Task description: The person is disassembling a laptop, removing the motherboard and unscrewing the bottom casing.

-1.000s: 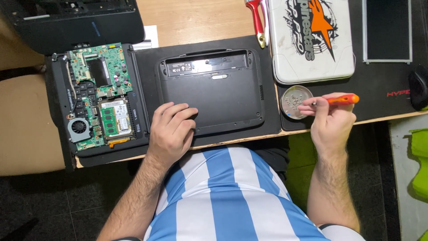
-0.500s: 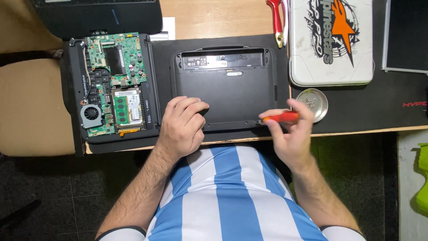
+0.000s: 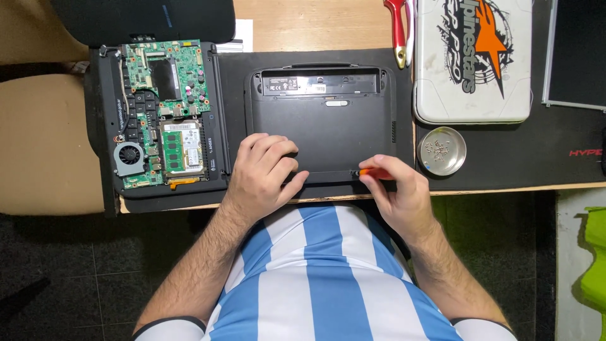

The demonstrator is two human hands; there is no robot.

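Fingers [image 3: 379, 165] around orange screwdriver [image 3: 374, 172]

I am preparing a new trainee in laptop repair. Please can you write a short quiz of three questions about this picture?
1. True or false: the left hand rests flat on the black laptop base.
2. What does the right hand hold? A) red pliers B) an orange-handled screwdriver C) a cloth
3. What lies in the round metal dish?

Key
1. True; it presses on the near left part of the base.
2. B; the orange-handled screwdriver has its tip at the near right edge of the base.
3. Small screws, in the dish just to the right of the base.
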